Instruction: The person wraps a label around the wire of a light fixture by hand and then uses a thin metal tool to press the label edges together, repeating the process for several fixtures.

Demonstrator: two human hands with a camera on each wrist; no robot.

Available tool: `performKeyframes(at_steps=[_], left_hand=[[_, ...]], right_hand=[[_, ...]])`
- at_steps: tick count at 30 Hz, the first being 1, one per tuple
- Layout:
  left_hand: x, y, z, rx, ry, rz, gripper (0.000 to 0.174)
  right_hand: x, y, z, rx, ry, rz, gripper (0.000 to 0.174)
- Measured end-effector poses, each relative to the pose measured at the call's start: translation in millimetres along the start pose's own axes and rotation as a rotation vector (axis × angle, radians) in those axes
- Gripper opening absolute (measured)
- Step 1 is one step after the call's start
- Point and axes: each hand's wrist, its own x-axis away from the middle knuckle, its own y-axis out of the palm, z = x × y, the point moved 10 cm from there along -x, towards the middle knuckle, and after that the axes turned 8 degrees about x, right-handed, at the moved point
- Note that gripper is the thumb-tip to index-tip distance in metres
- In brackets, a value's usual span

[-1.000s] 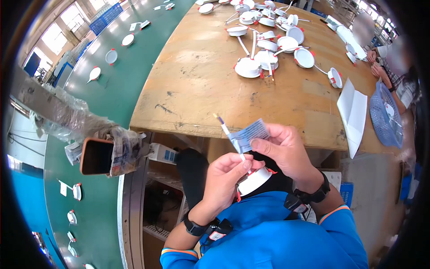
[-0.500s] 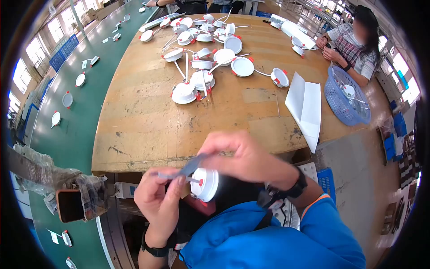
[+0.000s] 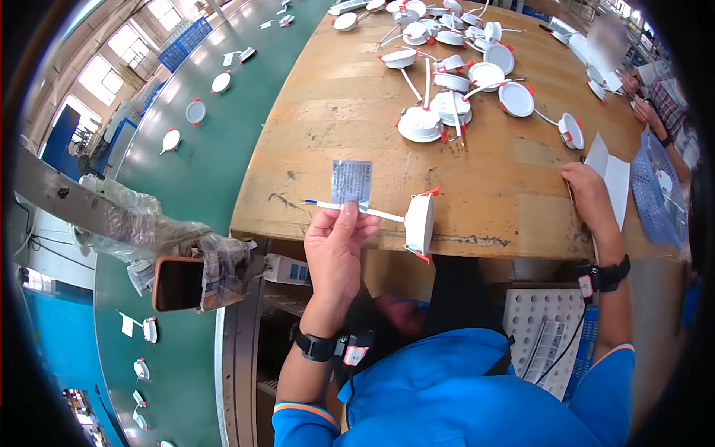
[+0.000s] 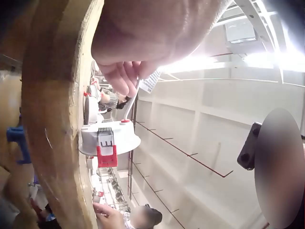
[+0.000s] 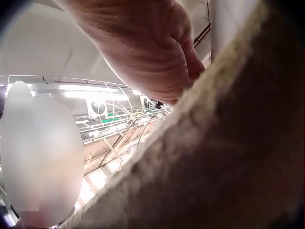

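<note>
My left hand [image 3: 337, 246] pinches the white cable [image 3: 383, 214] of a round white downlight [image 3: 419, 223] between thumb and fingers. A silver printed label [image 3: 351, 181] stands up from the cable at the thumb. The downlight hangs sideways near the table's front edge, with red-tipped spring clips at its rim; one clip [image 4: 107, 151] faces the left wrist camera. My right hand [image 3: 592, 197] is down at the table beside a folded white sheet [image 3: 614, 175]. A thin dark line shows by its fingertips, and I cannot tell whether they hold it.
Several downlights [image 3: 486, 76] lie piled at the back of the wooden table [image 3: 313, 141]. A blue basket [image 3: 659, 190] stands at the right, near another person's hands [image 3: 642, 100]. At left, a green conveyor [image 3: 208, 149] carries spaced downlights; a phone [image 3: 177, 284] sits on a wrapped post.
Both hands were together at the downlight and its label. My right hand has let go and moved right to the table; my left hand now holds the cable farther forward, with the label upright.
</note>
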Motion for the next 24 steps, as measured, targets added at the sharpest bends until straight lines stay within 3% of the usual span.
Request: performKeyframes(at_steps=[8,15,21,24], left_hand=[[6.4,-3.8,8.7,0.020,0.068,-0.023,0.020],[8.5,-0.7,6.5,-0.033,0.090,-0.018,0.021],[11.4,1.3,7.0,-0.028,0.088,-0.015,0.020],[13.1,2.7,7.0,-0.029,0.093,-0.009,0.020]], right_hand=[[-4.4,-11.0,-17.1,0.100,-0.181,-0.069,0.006],[-3.8,-15.0,-32.4,0.089,-0.201,-0.096,0.003],[-8.9,-14.9,-62.7,0.176,-0.246,0.045,0.007],[-14.4,-3.9,-67.3,0.186,-0.217,-0.001,0.009]])
